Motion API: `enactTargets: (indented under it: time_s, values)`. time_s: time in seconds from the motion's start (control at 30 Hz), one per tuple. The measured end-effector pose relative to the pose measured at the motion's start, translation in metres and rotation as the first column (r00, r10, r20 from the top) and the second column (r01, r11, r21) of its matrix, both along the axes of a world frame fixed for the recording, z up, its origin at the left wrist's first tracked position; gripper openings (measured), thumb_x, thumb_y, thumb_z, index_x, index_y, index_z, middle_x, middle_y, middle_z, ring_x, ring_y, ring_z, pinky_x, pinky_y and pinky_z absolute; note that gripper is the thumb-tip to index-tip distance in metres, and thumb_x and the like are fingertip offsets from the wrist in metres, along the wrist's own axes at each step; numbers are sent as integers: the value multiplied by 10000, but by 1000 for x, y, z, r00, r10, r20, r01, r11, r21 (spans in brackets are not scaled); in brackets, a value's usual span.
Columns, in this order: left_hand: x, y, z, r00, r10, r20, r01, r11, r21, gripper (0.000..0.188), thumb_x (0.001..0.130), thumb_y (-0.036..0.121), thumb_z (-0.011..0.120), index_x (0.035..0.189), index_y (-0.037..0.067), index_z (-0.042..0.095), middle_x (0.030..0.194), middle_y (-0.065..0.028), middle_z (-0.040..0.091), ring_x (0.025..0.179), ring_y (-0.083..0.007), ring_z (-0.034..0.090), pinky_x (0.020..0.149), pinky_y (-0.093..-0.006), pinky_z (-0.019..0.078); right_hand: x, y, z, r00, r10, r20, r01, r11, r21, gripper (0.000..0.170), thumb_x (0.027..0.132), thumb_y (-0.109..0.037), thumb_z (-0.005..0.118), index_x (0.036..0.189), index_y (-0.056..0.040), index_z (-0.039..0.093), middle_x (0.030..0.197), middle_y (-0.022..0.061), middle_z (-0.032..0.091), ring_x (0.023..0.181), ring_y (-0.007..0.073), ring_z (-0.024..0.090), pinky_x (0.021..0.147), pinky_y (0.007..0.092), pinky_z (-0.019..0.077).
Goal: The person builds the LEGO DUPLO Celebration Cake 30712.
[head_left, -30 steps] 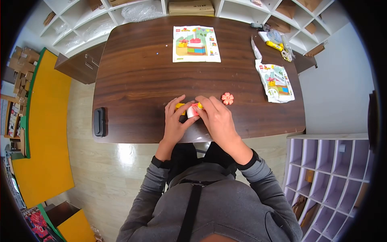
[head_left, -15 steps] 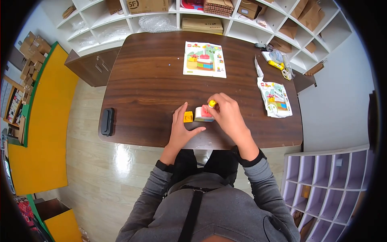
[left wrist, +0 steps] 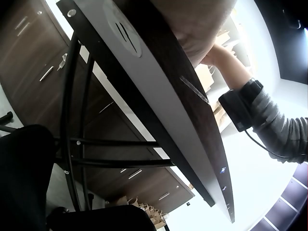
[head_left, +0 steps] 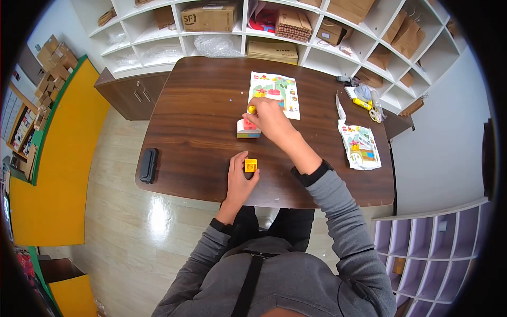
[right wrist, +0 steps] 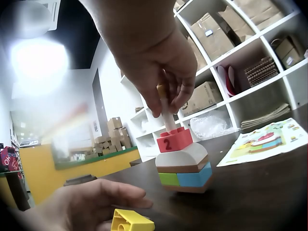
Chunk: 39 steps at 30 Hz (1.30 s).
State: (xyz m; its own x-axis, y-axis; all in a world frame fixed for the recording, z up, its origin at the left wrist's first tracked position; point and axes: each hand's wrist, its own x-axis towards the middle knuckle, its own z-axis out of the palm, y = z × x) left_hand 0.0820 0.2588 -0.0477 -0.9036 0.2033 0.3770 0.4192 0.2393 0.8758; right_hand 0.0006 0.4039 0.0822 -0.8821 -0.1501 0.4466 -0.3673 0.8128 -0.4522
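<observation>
My right hand [head_left: 270, 117] pinches the candle piece [right wrist: 168, 119], with a white stem and yellow top, standing on a stacked brick cake [head_left: 248, 128]. In the right wrist view, the stack has a red brick [right wrist: 174, 140] marked 2, a white rounded piece [right wrist: 179, 159], then green [right wrist: 168, 179] and blue [right wrist: 195, 176] bricks between brown layers. Nearer the table's front edge, my left hand [head_left: 239, 179] has its thumb and index finger on either side of a yellow brick [head_left: 251, 165], its hollow side showing. The left wrist view shows mostly the table's underside.
A printed instruction sheet [head_left: 290, 95] lies just beyond the right hand. An opened packet [head_left: 360, 148] is at the table's right, with tape and tools [head_left: 364, 100] behind it. A black case [head_left: 149, 165] lies at the left edge. White shelves [head_left: 179, 45] line the back.
The right hand has carried the stack by its candle away from the body, toward the sheet. The left thumb has drawn in to the yellow brick. A pink flower seen earlier is out of sight.
</observation>
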Motion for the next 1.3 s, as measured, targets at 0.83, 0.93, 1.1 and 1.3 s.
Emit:
enactTargets:
  time_s: [0.83, 0.93, 1.1, 1.3]
  values:
    - [3, 9, 14, 996, -1, -92, -23, 967, -254, 340, 724, -94, 651, 1040, 6, 575, 1157, -114, 540, 1021, -174, 573, 842, -264, 496, 141, 103, -61, 869, -354, 347, 396, 917, -57, 367, 727, -96, 715, 1077, -24, 633, 1140, 169, 583, 1015, 348, 557, 869, 400, 450]
    - [3, 26, 13, 975, -143, 171, 122, 984, 128, 348, 733, -79, 675, 1052, 10, 567, 1170, -116, 576, 1012, -162, 586, 841, -256, 486, 151, 89, -88, 873, -418, 250, 461, 874, -150, 391, 715, -72, 716, 1093, -26, 625, 1144, 150, 586, 1035, 350, 541, 887, 404, 442]
    - [4, 53, 17, 902, -315, 296, 211, 918, 336, 400, 748, -59, 691, 1104, -23, 513, 1102, -100, 542, 1012, -165, 591, 871, -271, 493, 159, 82, -105, 858, -461, 226, 505, 838, -208, 391, 719, -64, 710, 1096, -21, 618, 1131, 146, 597, 1057, 345, 527, 918, 396, 429]
    - [-1, 74, 11, 944, -264, 196, 260, 964, 48, 476, 712, -3, 746, 1133, 10, 523, 1071, -77, 544, 1049, -185, 554, 928, -306, 452, 163, 88, -84, 849, -435, 300, 525, 759, -386, 371, 724, -35, 699, 1086, -24, 620, 1092, 149, 626, 997, 334, 590, 863, 376, 475]
